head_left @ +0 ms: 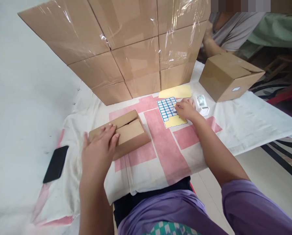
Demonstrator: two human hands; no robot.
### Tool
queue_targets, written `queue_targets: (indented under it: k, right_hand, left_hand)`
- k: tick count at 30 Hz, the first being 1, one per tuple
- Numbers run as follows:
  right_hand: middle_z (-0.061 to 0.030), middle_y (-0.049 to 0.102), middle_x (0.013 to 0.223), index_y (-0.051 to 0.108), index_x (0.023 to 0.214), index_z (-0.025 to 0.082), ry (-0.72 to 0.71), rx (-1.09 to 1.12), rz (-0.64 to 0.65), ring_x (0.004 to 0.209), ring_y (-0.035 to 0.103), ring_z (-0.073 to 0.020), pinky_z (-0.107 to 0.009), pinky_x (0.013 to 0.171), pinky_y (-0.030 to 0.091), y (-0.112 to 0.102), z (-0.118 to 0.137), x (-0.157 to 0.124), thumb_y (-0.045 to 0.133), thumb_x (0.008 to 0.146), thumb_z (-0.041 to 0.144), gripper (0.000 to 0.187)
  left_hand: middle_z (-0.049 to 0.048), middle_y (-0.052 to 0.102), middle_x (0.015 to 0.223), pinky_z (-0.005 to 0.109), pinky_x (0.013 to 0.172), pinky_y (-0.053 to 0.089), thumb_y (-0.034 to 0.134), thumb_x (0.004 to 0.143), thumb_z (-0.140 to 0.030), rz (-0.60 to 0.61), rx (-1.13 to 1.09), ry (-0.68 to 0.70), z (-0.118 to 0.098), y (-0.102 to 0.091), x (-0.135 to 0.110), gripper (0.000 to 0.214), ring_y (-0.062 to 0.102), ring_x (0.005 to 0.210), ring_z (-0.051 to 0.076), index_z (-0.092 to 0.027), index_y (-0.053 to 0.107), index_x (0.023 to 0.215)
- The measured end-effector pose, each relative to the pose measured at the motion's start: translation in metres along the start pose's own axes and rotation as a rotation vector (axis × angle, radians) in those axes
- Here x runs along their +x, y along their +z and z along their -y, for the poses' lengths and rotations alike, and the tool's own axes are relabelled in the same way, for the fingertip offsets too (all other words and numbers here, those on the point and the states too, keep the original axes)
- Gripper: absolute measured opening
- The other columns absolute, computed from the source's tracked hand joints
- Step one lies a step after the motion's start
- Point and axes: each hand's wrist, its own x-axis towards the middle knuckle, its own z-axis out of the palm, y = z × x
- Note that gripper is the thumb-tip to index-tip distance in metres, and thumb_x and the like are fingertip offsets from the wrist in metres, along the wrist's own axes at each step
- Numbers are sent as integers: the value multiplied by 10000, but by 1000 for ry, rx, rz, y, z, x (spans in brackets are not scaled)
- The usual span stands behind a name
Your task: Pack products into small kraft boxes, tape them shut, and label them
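My left hand [100,147] lies on the near left part of a flat brown cardboard box [133,132], fingers stretched over its closed top flaps. To the right is a sheet of blue-edged white stickers [167,106] with a yellow bare area at its near end. My right hand [186,109] is over the sheet's right edge, its thumb and fingertips pinched on a small white sticker [174,108]. A second yellow sheet [175,91] lies just beyond. Beside my right hand stands a small white device or container [202,105], its kind unclear.
A tall stack of plastic-wrapped cardboard boxes [136,58] stands at the back of the cloth-covered table [185,160]. Another box [230,76] with a white label sits at the right, near a seated person [234,31]. A black phone [55,164] lies at the left.
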Motion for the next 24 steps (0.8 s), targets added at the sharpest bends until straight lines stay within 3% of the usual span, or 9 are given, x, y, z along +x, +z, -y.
queue_targets:
  k: [2, 4, 7, 10, 13, 15, 18, 21, 24]
  right_hand:
    - [-158, 548, 1102, 693, 830, 206, 17, -66, 27, 1162, 443, -410, -618, 1007, 333, 4, -3, 3, 474, 983, 354, 306]
    - [-174, 540, 1145, 687, 824, 188, 28, -117, 37, 1195, 435, -427, -632, 1019, 324, 9, -4, 7, 508, 970, 358, 287]
    - [-215, 534, 1205, 662, 846, 146, 94, -131, -22, 1241, 420, -450, -631, 1042, 323, 17, -3, 12, 650, 895, 405, 264]
    - [-227, 569, 1157, 620, 913, 132, 132, -57, -116, 1175, 479, -430, -584, 994, 397, 15, 2, 13, 798, 760, 399, 355]
    - [-140, 614, 1002, 571, 907, 187, 55, 118, -250, 966, 571, -317, -485, 891, 468, -9, 5, 5, 719, 835, 348, 231]
    - [-90, 613, 919, 548, 880, 213, 38, 218, -414, 870, 584, -260, -445, 863, 474, -35, 2, -7, 608, 927, 321, 133]
    - [-60, 611, 861, 567, 839, 219, 187, 305, -513, 830, 580, -222, -412, 845, 469, -74, -15, -28, 569, 950, 258, 118]
    - [-48, 613, 787, 622, 766, 205, 399, 404, -313, 733, 558, -194, -365, 721, 467, -92, -39, -43, 633, 890, 187, 125]
    - [-26, 575, 686, 630, 766, 205, 543, 537, -186, 593, 532, -170, -324, 557, 433, -93, -59, -47, 668, 879, 203, 120]
  left_hand:
    - [71, 619, 1499, 638, 1201, 365, 391, 1040, -412, 62, -45, -60, -2, 0, -6, 457, 542, 1423, 355, -298, 619, 1419]
    - [85, 544, 1571, 632, 1138, 439, 405, 1028, -462, 106, -76, -149, -2, 0, -11, 561, 500, 1449, 393, -271, 474, 1551]
    - [79, 473, 1627, 652, 1126, 437, 450, 1004, -504, 130, -93, -215, -2, -1, -13, 682, 475, 1455, 429, -260, 325, 1628]
    - [61, 462, 1635, 642, 1141, 428, 439, 1006, -502, 113, -90, -210, -2, 1, -13, 640, 466, 1465, 418, -272, 384, 1601]
    - [68, 508, 1602, 626, 1139, 434, 437, 1006, -501, 74, -83, -188, 0, 6, -13, 608, 489, 1452, 401, -274, 440, 1570]
    - [66, 554, 1566, 588, 1171, 413, 429, 1012, -491, 24, -80, -111, 5, 9, -13, 552, 502, 1452, 368, -272, 524, 1509]
    - [63, 588, 1534, 557, 1201, 375, 432, 1021, -460, -45, -73, 53, 17, 9, -12, 447, 496, 1466, 330, -282, 652, 1367]
    - [52, 595, 1528, 626, 1176, 361, 552, 971, -415, -225, -63, 164, 14, 8, -12, 319, 493, 1459, 373, -313, 723, 1219]
    - [14, 766, 1218, 561, 1043, 489, 657, 869, -295, -612, -287, 405, -31, 22, -11, 177, 689, 1164, 326, -352, 740, 1015]
